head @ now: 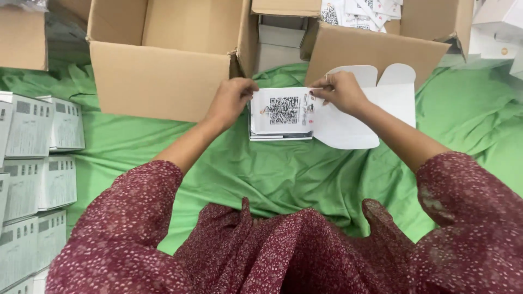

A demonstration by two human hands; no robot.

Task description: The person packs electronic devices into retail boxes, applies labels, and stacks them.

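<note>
- Your left hand [231,98] pinches the left edge of a white printed card [282,111], fingers curled over its top left corner.
- Your right hand [340,90] pinches the card's upper right corner between thumb and fingertips, just where the card meets the open lid of a small white box [376,117].
- The card bears a square black code pattern and lies flat over the mouth of the white box; the box's tray shows as a thin edge under the card's lower side.
- The box's lid is folded out to the right, with two rounded flaps standing up behind your right hand.
- The box rests on a green cloth [261,169] that covers the surface in front of you.
- A large open cardboard carton [158,76] stands just behind your left hand, and a second carton [376,51] stands behind your right hand, with more printed cards inside it.
- A stack of closed white boxes [41,163] with grey printing sits at your far left, well apart from both hands.
- Your sleeves and lap are in dark red patterned fabric [294,250].
</note>
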